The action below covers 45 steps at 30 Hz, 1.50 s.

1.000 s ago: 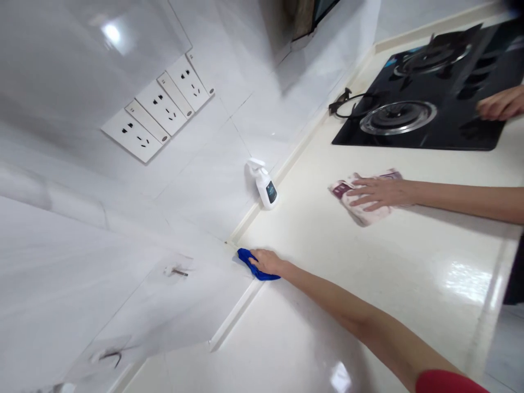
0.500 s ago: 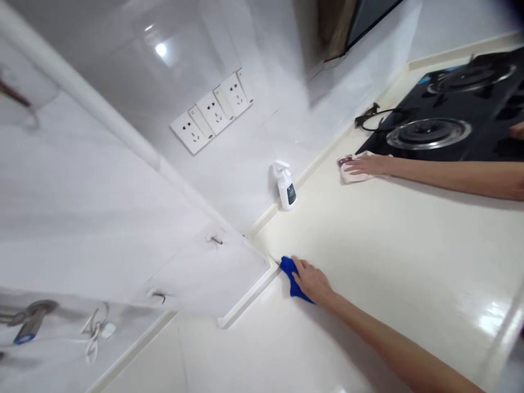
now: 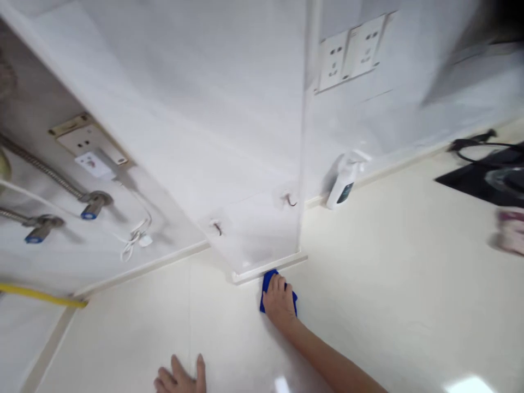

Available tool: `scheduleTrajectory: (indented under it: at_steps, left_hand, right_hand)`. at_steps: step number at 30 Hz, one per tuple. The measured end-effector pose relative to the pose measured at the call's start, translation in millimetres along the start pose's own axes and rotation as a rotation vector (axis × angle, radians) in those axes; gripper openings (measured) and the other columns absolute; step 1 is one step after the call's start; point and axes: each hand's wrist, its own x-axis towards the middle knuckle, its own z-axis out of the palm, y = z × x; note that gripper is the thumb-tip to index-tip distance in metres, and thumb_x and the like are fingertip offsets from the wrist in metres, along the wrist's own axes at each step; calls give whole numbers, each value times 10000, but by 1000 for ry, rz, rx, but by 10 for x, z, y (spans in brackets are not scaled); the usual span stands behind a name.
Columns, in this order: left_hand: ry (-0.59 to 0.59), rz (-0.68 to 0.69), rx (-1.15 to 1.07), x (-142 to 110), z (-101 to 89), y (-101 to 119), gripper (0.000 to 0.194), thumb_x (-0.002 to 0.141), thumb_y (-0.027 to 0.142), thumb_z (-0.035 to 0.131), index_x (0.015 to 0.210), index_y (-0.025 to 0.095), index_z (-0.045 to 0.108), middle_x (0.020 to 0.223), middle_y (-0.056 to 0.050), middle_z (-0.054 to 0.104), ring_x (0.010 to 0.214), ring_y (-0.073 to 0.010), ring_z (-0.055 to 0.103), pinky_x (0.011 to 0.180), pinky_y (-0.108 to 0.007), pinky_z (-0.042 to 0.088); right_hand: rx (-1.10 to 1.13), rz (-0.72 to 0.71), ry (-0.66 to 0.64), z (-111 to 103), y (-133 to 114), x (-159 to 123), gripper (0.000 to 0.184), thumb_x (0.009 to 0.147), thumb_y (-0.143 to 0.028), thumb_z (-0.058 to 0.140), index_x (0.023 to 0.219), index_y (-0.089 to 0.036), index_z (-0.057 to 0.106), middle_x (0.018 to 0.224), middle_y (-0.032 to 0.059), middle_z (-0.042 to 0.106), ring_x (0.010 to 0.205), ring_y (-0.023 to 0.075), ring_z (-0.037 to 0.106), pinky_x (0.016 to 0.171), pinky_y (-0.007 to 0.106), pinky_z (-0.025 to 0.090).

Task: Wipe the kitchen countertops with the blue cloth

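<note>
At the foot of the white partition wall, my right hand (image 3: 280,301) presses a blue cloth (image 3: 267,282) flat on the countertop. Its fingers are bent over the cloth, which touches the raised trim along the partition's base. My left hand (image 3: 180,379) lies at the bottom edge of the picture, fingers spread over the pale countertop (image 3: 135,333), holding nothing. Only its fingers and part of the back show.
A white spray bottle (image 3: 345,183) stands against the wall right of the partition (image 3: 229,136). Farther right are a black gas stove (image 3: 466,183) and a pink cloth (image 3: 511,232). Pipe valves (image 3: 95,206), a plugged-in charger (image 3: 95,165) and a yellow pipe (image 3: 41,295) are at left.
The view has swung left. My right hand has slid the blue cloth along the partition's base, and my left hand has come into view. The other person's arm has left the picture; the pink cloth remains.
</note>
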Motion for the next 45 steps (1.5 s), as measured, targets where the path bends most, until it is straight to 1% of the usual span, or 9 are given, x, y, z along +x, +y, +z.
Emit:
scheduleTrajectory:
  at_steps: [9, 16, 19, 25, 30, 33, 39, 41, 45]
  left_hand:
    - [-103, -21, 58, -92, -186, 120, 852, 832, 624, 332, 1472, 63, 374, 1565, -313, 281, 1508, -442, 167, 1218, -571, 177]
    - [-30, 5, 32, -107, -97, 65, 810, 836, 580, 416, 1457, 60, 401, 1564, -335, 283, 1510, -461, 153, 1198, -603, 208]
    - [-53, 12, -32, -126, -62, 23, 760, 866, 518, 404, 1460, 44, 399, 1572, -345, 274, 1514, -463, 133, 1187, -635, 215]
    - [-82, -25, -190, -160, -121, -10, 643, 934, 421, 332, 1455, 56, 431, 1602, -310, 252, 1527, -437, 111, 1198, -656, 203]
    - [-140, 10, -216, -187, -197, -36, 579, 947, 399, 342, 1429, 115, 496, 1603, -236, 319, 1528, -425, 108, 1231, -634, 121]
    - [-200, 73, -281, -210, -233, -88, 540, 954, 394, 325, 1401, 179, 540, 1599, -152, 374, 1530, -380, 163, 1241, -633, 88]
    - [-352, 193, -693, -281, -328, -298, 469, 938, 399, 335, 1184, 256, 709, 1470, -67, 570, 1487, -257, 341, 1277, -549, 95]
    - [-456, 106, -956, -319, -372, -383, 484, 922, 468, 370, 1202, 236, 690, 1342, -86, 674, 1415, -252, 457, 1281, -539, 119]
    - [-632, -342, -1525, -425, -511, -516, 718, 865, 611, 434, 1398, 135, 511, 1206, -174, 732, 1232, -288, 630, 1185, -519, 381]
  right_hand:
    - [111, -239, -70, 133, -882, -173, 586, 883, -146, 361, 1446, 2, 427, 1371, 317, 513, 1202, 416, 454, 908, 621, 392]
    - [342, -815, -233, -149, -1296, -343, 642, 901, -373, 501, 1480, -115, 397, 1462, 182, 491, 1325, 333, 403, 1144, 577, 273]
    - [521, -884, -214, -89, -1329, -709, 568, 942, -406, 465, 1473, -209, 423, 1476, 108, 512, 1363, 295, 401, 1194, 574, 207]
    - [574, -655, -160, 124, -1003, -1013, 488, 951, -263, 393, 1422, -176, 489, 1455, 143, 528, 1377, 246, 433, 1149, 487, 359]
    - [508, -377, -396, -33, -947, -851, 529, 834, -297, 598, 1343, -158, 562, 1292, 166, 618, 1224, 290, 551, 1065, 460, 417]
    - [584, -246, -504, -143, -963, -843, 432, 731, -285, 695, 1146, -167, 669, 1127, 125, 687, 1074, 273, 631, 978, 415, 466]
    - [863, -232, -604, -374, -954, -916, 247, 645, -319, 757, 817, -203, 621, 771, -27, 660, 763, 170, 618, 712, 288, 485]
    - [1070, -178, -729, -514, -970, -945, 327, 610, -387, 797, 735, -205, 556, 659, -56, 591, 673, 147, 572, 647, 276, 450]
    - [1495, -63, -899, -824, -1040, -991, 433, 652, -513, 796, 832, -210, 545, 762, -38, 639, 725, 150, 606, 710, 293, 472]
